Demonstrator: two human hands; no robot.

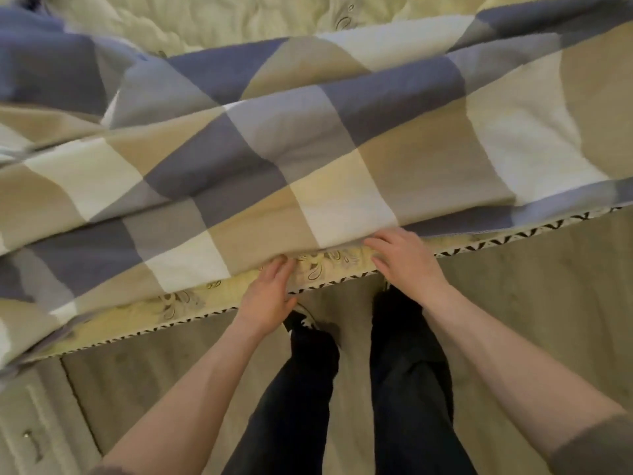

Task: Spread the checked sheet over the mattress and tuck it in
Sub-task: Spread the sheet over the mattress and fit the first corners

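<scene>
The checked sheet (274,159), in blue, beige, grey and white squares, lies bunched in long folds across the near part of the mattress (191,299). The mattress is pale yellow with a paisley print and a black-and-white trimmed edge. Bare quilted mattress shows beyond the sheet at the top. My left hand (269,296) rests at the sheet's near hem, fingertips touching the cloth. My right hand (404,258) lies beside it, fingers curled at the hem; whether either hand pinches the cloth is hidden. The sheet's near edge stops short of the mattress edge.
The beige bed base side (534,279) drops below the mattress edge. My legs in dark trousers (404,371) stand against it. A light drawer front with a metal handle (32,443) is at the lower left.
</scene>
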